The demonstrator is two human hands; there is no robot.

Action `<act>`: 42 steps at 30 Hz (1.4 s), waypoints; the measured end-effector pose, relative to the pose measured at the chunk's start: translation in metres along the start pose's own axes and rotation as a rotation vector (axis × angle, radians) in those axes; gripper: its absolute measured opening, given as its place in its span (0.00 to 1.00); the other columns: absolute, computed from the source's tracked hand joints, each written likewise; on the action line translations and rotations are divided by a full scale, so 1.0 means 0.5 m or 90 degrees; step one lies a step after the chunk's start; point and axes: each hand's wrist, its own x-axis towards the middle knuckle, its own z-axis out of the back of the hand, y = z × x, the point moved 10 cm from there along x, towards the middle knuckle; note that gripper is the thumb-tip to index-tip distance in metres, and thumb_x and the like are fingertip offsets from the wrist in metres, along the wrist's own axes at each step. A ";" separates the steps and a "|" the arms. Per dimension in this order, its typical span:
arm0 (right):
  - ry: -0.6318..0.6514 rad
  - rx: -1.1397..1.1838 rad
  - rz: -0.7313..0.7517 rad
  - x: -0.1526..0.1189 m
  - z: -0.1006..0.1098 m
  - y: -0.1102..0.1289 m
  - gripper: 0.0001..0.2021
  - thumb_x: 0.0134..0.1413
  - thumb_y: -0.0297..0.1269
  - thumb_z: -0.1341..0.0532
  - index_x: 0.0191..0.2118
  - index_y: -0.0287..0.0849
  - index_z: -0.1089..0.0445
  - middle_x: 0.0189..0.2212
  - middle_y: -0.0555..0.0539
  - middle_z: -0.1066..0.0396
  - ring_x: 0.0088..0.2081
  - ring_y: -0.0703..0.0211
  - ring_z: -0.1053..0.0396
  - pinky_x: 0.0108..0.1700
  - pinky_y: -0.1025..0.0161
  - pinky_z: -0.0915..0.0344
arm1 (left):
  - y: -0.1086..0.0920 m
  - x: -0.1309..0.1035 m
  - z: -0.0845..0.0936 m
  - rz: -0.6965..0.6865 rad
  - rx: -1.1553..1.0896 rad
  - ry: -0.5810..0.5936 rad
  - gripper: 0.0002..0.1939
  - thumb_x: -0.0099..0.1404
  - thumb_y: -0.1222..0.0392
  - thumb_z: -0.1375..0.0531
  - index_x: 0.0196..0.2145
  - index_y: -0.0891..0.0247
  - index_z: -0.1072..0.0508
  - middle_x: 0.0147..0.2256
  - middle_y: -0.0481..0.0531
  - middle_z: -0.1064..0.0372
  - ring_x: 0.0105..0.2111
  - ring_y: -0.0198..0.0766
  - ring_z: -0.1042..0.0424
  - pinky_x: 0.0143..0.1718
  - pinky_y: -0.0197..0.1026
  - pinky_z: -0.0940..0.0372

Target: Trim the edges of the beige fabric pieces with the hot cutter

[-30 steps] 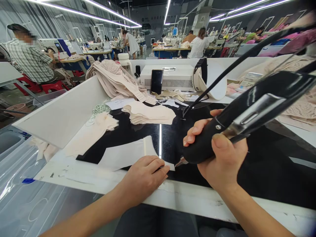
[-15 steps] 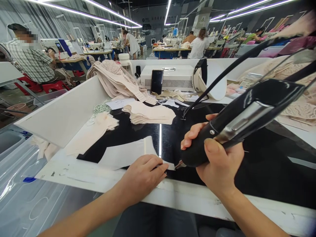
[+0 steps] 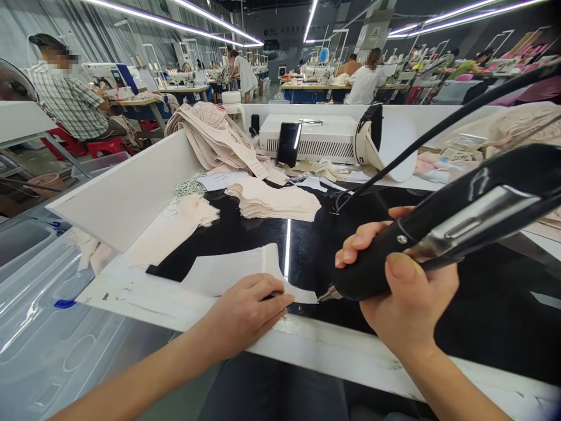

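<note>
My right hand (image 3: 412,292) is wrapped round a black handheld tool (image 3: 456,216) with a silver lever and a cable. The tool's thin metal tip (image 3: 329,293) is at the right end of a white fabric piece (image 3: 230,270). This piece lies flat on the glossy black tabletop (image 3: 307,251) and has a cream strip across it. My left hand (image 3: 248,316) rests on its near edge, fingers together round something small and dark that I cannot make out. Beyond lies a stack of cream fabric pieces (image 3: 276,200).
A second cream stack (image 3: 186,225) lies left, beside a white board (image 3: 127,193). At the back are draped fabric strips (image 3: 223,137), a phone (image 3: 289,144) and a white vented box (image 3: 324,137). Clear plastic bins (image 3: 52,351) stand left. People sit at distant tables.
The view has shifted, so most things appear further right. My right hand and the tool have moved right, away from my left hand, and more of the fabric's narrow end shows between them.
</note>
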 end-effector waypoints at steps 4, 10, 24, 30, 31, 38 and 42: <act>-0.017 0.003 -0.008 0.000 0.008 0.000 0.27 0.54 0.50 0.11 0.52 0.51 0.20 0.31 0.56 0.17 0.24 0.57 0.21 0.25 0.60 0.19 | -0.005 -0.002 -0.007 -0.021 0.007 0.003 0.11 0.93 0.65 0.41 0.59 0.66 0.18 0.49 0.57 0.15 0.50 0.47 0.11 0.57 0.46 0.15; -0.027 -0.006 0.006 -0.002 0.011 0.014 0.25 0.54 0.47 0.11 0.51 0.49 0.18 0.30 0.55 0.17 0.23 0.56 0.22 0.24 0.60 0.20 | -0.002 0.005 -0.010 -0.001 -0.042 0.021 0.11 0.93 0.63 0.41 0.59 0.67 0.17 0.50 0.58 0.15 0.52 0.47 0.11 0.60 0.47 0.16; -0.080 -0.025 -0.010 -0.020 0.021 0.019 0.27 0.49 0.47 0.10 0.51 0.49 0.17 0.30 0.55 0.17 0.25 0.55 0.22 0.26 0.59 0.19 | 0.019 0.006 -0.018 0.022 -0.162 0.060 0.13 0.93 0.62 0.39 0.60 0.66 0.14 0.59 0.64 0.12 0.60 0.49 0.12 0.70 0.51 0.17; -0.090 -0.037 -0.002 -0.028 0.024 0.022 0.28 0.50 0.48 0.10 0.53 0.51 0.16 0.31 0.54 0.18 0.25 0.54 0.23 0.26 0.55 0.19 | 0.014 0.007 -0.016 -0.003 -0.141 0.057 0.11 0.92 0.64 0.39 0.60 0.67 0.15 0.58 0.63 0.11 0.59 0.48 0.12 0.70 0.50 0.17; -0.088 -0.042 0.000 -0.028 0.024 0.023 0.28 0.51 0.49 0.10 0.53 0.51 0.17 0.31 0.54 0.18 0.25 0.53 0.23 0.26 0.54 0.20 | 0.013 0.006 -0.014 -0.007 -0.133 0.054 0.11 0.92 0.64 0.39 0.60 0.67 0.16 0.57 0.63 0.11 0.59 0.48 0.12 0.69 0.49 0.17; -0.088 -0.074 0.021 -0.029 0.017 0.033 0.27 0.51 0.50 0.12 0.52 0.51 0.19 0.30 0.55 0.20 0.24 0.53 0.25 0.24 0.54 0.22 | 0.004 0.002 -0.011 -0.027 -0.083 0.072 0.12 0.92 0.64 0.40 0.62 0.68 0.17 0.58 0.63 0.13 0.61 0.51 0.12 0.68 0.49 0.16; -0.090 -0.073 0.017 -0.034 0.020 0.033 0.27 0.53 0.50 0.13 0.53 0.51 0.19 0.31 0.55 0.20 0.25 0.54 0.23 0.26 0.56 0.21 | 0.006 -0.008 -0.017 -0.032 -0.071 0.087 0.12 0.91 0.66 0.39 0.65 0.67 0.18 0.61 0.64 0.13 0.64 0.51 0.13 0.71 0.51 0.17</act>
